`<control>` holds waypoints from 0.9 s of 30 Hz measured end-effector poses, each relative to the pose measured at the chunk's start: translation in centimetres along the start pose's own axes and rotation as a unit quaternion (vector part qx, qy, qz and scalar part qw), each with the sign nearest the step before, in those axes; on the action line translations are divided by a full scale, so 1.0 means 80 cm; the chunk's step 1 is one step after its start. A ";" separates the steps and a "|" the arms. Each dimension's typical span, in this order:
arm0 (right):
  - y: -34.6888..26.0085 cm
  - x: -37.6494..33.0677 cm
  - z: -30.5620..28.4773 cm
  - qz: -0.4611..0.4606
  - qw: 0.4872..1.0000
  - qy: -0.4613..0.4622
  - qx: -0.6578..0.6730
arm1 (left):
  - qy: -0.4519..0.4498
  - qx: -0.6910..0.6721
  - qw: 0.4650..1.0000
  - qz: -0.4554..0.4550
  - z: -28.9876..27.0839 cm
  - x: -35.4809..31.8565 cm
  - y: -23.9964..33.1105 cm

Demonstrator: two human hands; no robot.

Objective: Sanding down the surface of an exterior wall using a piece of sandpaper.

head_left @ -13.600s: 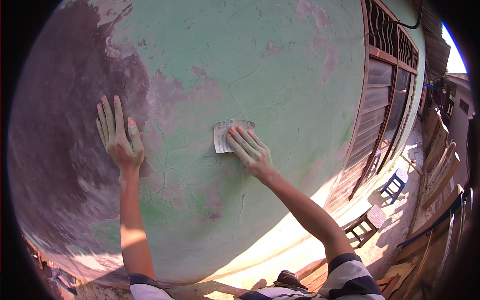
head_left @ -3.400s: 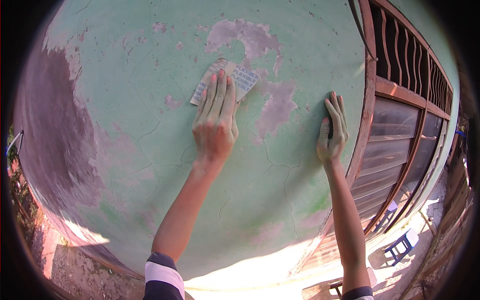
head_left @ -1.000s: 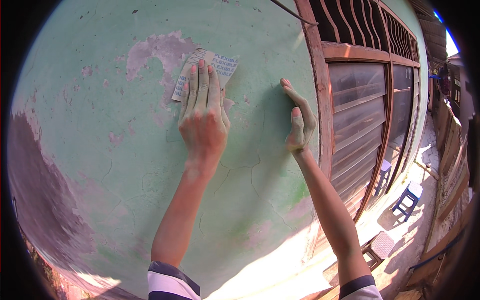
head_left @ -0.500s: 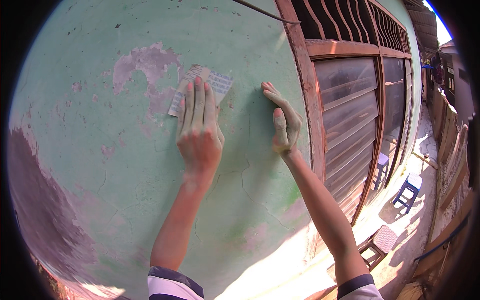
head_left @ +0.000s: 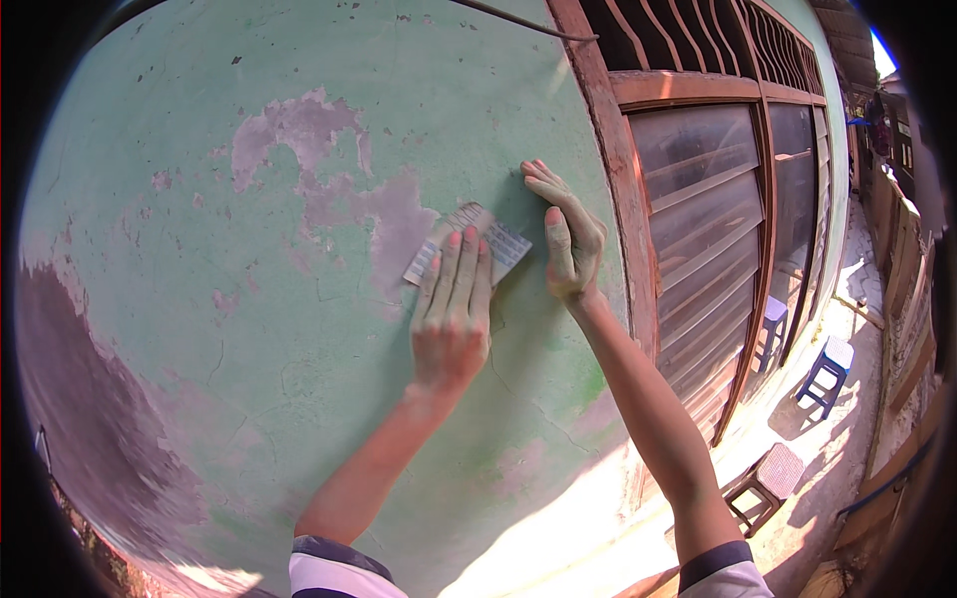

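Left hand (head_left: 452,324) flat on sandpaper (head_left: 511,251) against wall (head_left: 299,399) | right hand (head_left: 576,236) open, holding nothing | mauve patches (head_left: 399,221) look bared, most green paint (head_left: 150,269) apparently left

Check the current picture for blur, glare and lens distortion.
Head view: the print on the sandpaper sheet under the left hand looks smeared; the sunlit strip low in the picture is nearly white; the wooden window frame bows from fisheye distortion.

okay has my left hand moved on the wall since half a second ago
Yes: against the bare purplish patch on the green wall, your left hand has moved down and right, with the paper sheet.
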State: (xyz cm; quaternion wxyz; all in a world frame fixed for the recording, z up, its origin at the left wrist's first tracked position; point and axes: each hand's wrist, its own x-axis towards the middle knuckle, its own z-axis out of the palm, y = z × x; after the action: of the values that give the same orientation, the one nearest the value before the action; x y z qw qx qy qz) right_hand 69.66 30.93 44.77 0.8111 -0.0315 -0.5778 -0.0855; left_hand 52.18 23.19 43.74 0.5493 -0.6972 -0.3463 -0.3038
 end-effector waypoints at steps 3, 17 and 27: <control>-0.004 -0.002 0.006 -0.002 1.000 -0.001 0.011 | -0.031 -0.082 0.996 0.034 0.005 -0.026 0.000; -0.004 -0.002 0.003 -0.002 1.000 -0.003 -0.002 | 0.008 -0.033 0.999 -0.009 -0.013 0.020 -0.026; -0.008 -0.002 0.005 0.007 1.000 0.001 0.005 | -0.028 -0.076 0.996 0.039 0.003 -0.013 -0.001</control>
State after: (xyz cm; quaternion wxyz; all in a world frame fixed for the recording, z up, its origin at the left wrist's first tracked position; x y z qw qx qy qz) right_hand 69.16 30.39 44.70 0.8121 -0.0315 -0.5776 -0.0764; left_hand 51.56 23.26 42.90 0.4961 -0.7579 -0.3103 -0.2883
